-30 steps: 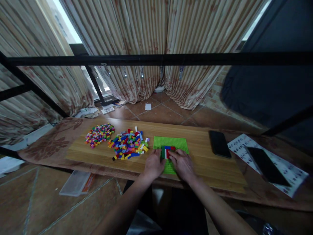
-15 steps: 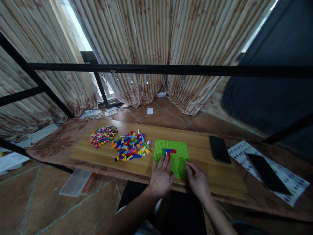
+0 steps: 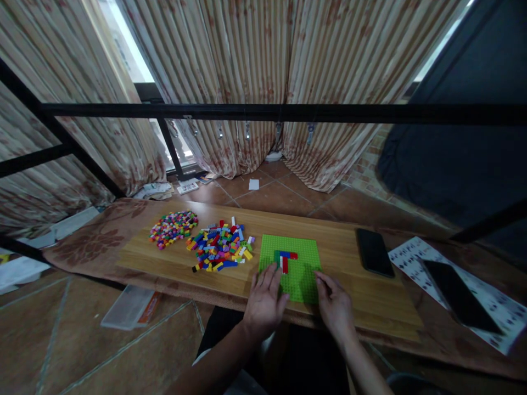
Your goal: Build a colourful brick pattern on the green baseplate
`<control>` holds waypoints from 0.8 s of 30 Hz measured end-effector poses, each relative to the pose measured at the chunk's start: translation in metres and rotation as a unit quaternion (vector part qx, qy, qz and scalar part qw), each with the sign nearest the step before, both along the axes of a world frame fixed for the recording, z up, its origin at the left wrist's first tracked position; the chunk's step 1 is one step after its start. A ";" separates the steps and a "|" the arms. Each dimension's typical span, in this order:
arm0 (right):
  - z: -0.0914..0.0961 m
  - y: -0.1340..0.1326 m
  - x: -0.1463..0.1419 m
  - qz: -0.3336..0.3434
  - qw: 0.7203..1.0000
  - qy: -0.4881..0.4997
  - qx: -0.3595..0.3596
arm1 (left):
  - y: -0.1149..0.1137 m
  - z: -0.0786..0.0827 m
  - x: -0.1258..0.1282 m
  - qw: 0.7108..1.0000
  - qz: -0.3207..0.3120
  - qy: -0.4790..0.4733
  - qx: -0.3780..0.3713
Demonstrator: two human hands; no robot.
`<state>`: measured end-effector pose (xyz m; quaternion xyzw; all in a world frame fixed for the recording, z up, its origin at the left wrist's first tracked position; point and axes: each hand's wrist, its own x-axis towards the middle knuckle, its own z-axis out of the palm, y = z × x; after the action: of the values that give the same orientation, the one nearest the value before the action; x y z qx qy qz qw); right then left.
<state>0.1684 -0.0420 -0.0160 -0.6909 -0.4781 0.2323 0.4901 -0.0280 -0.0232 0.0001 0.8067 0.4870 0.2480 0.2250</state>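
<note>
A green baseplate (image 3: 302,274) lies on the wooden board (image 3: 173,263) in front of me. Small red, blue, white and green bricks (image 3: 285,258) are stuck on its upper middle. My left hand (image 3: 264,300) rests flat at the plate's near left corner, fingers spread, holding nothing. My right hand (image 3: 335,305) lies at the near right corner with fingers stretched toward the plate, also holding nothing. A heap of mixed colourful bricks (image 3: 220,246) sits just left of the plate.
A second pile of tiny bricks (image 3: 173,226) lies further left. A dark phone (image 3: 374,252) rests right of the plate, another phone (image 3: 459,296) on a printed sheet (image 3: 489,307). A black metal bar (image 3: 263,112) crosses above. A clear box (image 3: 128,307) lies on the floor.
Both hands have come off the small brick build and drawn back to the plate's near edge, now lying open. The camera view tilted up slightly.
</note>
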 end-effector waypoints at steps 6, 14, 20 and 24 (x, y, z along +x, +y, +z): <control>0.015 0.029 -0.012 -0.016 0.935 0.346 0.072 | 0.037 0.010 -0.005 0.897 0.106 -0.382 -0.197; 0.014 0.076 -0.037 0.050 0.892 0.439 0.095 | 0.077 0.017 0.034 0.752 0.128 -0.573 -0.298; 0.005 0.080 -0.039 0.079 0.902 0.412 0.102 | 0.075 -0.005 0.040 0.772 0.106 -0.569 -0.264; 0.005 0.078 -0.043 0.085 0.908 0.394 0.110 | 0.074 -0.016 0.041 0.783 0.089 -0.567 -0.240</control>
<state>0.1257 0.0362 -0.0115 -0.4414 -0.3255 0.4729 0.6896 0.0126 0.0511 -0.0158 0.3935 0.3856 0.5544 0.6237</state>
